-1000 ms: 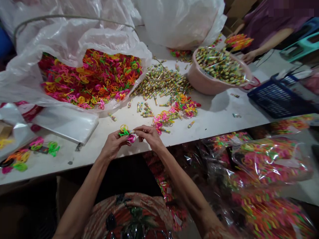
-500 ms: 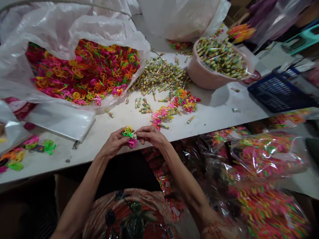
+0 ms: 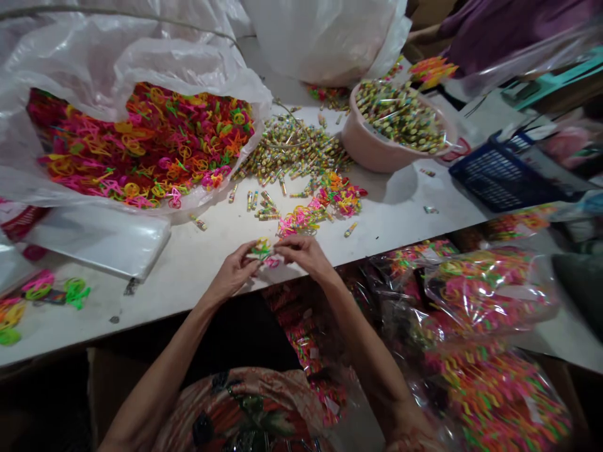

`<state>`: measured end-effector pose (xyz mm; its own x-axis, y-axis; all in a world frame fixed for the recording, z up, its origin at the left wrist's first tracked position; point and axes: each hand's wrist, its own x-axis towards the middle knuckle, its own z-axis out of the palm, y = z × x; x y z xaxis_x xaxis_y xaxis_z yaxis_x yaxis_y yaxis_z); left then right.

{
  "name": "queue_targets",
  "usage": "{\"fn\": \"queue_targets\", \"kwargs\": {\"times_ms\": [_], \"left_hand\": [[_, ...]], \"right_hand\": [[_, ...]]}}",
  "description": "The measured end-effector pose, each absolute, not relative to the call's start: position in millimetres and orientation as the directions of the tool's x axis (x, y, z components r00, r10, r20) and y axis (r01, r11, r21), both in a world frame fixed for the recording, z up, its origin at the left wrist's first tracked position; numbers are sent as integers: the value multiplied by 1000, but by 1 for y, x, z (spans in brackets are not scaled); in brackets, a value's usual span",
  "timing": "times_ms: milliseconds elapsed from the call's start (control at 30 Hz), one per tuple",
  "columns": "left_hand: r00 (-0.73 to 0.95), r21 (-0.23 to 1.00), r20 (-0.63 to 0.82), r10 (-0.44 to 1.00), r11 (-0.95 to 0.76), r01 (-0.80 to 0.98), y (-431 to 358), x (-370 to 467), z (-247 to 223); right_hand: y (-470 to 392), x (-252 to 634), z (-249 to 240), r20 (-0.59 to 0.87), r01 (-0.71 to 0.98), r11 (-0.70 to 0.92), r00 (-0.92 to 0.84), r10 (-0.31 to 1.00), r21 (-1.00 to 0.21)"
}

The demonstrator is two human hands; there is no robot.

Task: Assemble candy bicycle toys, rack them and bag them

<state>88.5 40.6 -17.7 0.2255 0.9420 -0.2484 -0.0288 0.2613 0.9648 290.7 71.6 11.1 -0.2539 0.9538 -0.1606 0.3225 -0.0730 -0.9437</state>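
Observation:
My left hand [image 3: 237, 271] is closed, pinching a small plastic toy bicycle [image 3: 260, 248] by its left side. The toy has yellow, green and pink parts, and the pink wheel hangs lowest; motion blurs its details. Close against its right side is my right hand [image 3: 305, 256], thumb and fingers pressed together; what sits between those fingertips is hidden. Both hands are over the table's front edge. Just beyond them lies a small heap of pink and yellow plastic toys [image 3: 301, 220], with a pile of small candy tubes [image 3: 292, 144] behind it.
A large clear bag [image 3: 117, 53] of bright plastic pieces fills the back left. Flat plastic bags [image 3: 101, 235] lie before it. A pink basin [image 3: 377, 154] of tubes and a blue basket [image 3: 499, 176] stand right. Filled bags [image 3: 485, 295] are at lower right. Someone in purple [image 3: 513, 37] is behind.
The view has shifted slightly. Both hands have moved a little rightward in the picture with the toy. The patterned tube seen at the right fingertips is no longer clearly visible.

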Motion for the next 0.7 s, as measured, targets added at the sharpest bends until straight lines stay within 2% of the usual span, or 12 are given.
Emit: {"fn": "queue_targets", "kwargs": {"times_ms": [67, 133, 167, 233, 333, 400, 467, 600, 700], "left_hand": [[74, 983, -145, 987, 135, 124, 45, 82, -13], [-46, 950, -11, 999, 25, 311, 52, 66, -10], [-74, 911, 58, 996, -22, 412, 59, 56, -8], [-91, 773, 189, 978, -90, 628, 78, 34, -2], [-101, 470, 273, 957, -41, 882, 126, 9, 16], [-95, 321, 213, 972, 22, 947, 164, 2, 29], [-47, 273, 108, 993, 16, 962, 197, 6, 38], [-77, 302, -59, 995, 91, 949, 229, 28, 34], [-100, 339, -91, 991, 125, 932, 224, 32, 19]], "right_hand": [[93, 307, 20, 50, 570, 100, -103, 993, -816], [114, 309, 25, 207, 791, 152, -32, 978, -592], [124, 303, 25, 214, 864, 152, -53, 975, -481], [139, 281, 19, 90, 940, 192, -173, 981, -284], [152, 242, 7, -91, 948, 304, -312, 946, -93], [155, 225, 2, -101, 941, 333, -337, 936, -56], [154, 216, 1, -87, 945, 321, -326, 941, -60], [142, 210, 0, -114, 939, 320, -334, 936, -122], [131, 212, -4, -99, 922, 322, -349, 932, -214]]}}
